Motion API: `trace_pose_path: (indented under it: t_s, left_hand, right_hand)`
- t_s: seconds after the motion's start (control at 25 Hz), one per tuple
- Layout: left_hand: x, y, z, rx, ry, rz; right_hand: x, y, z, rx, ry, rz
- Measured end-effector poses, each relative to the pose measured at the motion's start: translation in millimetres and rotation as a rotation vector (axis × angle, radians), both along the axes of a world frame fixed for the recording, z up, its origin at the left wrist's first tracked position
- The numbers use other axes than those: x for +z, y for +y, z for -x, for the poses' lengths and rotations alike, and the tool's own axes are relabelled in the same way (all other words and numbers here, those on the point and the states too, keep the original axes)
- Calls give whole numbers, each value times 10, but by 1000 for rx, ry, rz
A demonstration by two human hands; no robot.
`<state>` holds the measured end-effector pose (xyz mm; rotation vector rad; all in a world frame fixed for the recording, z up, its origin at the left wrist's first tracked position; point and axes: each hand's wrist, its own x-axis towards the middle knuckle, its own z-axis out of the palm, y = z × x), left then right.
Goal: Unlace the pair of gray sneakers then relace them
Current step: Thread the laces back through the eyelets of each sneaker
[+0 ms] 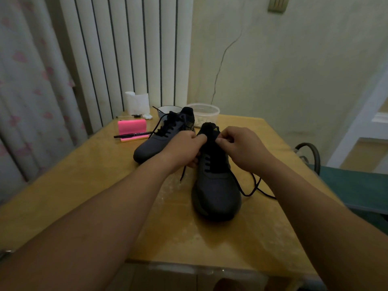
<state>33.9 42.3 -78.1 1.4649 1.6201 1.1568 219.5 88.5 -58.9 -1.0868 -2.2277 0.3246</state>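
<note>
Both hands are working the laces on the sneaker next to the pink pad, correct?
Not quite. The head view shows the left hand and right hand working the laces on the nearer sneaker. The far sneaker next to the pink pad is untouched.

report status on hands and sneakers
Left hand and right hand both pinch the near sneaker at its top eyelets. Its lace ends trail loose on the table. Far sneaker laced, behind. Nothing blocking.
</note>
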Motion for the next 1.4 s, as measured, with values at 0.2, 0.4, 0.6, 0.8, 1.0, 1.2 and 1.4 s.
trace_pose_path:
  t_s: [0.2,0.4,0.6,0.8,1.0,1.2,1.4]
  left_hand:
    - [-51,-8,150,-99,-116,23]
    - [-129,-20,194,-123,-158,-7]
    - [-141,-49,229,-152,-163,-21]
    - [-148,-138,226,-205,-156,-35]
    - [-154,-136,316,60,-1014,-205]
    - [-12,-318,404,39,-464,-106]
    - [-239,-466,398,130,24,-115]
  right_hand:
    - [14,38,93,27,-8,26]
    - [-14,12,222,46,-60,-5]
    - [-10,12,275,56,-72,15]
    - [29,0,317,10,-113,59]
    - [267,-58,183,-4,41,241]
    - [427,-109,111,87,419,559]
    - [354,-145,200,-30,523,483]
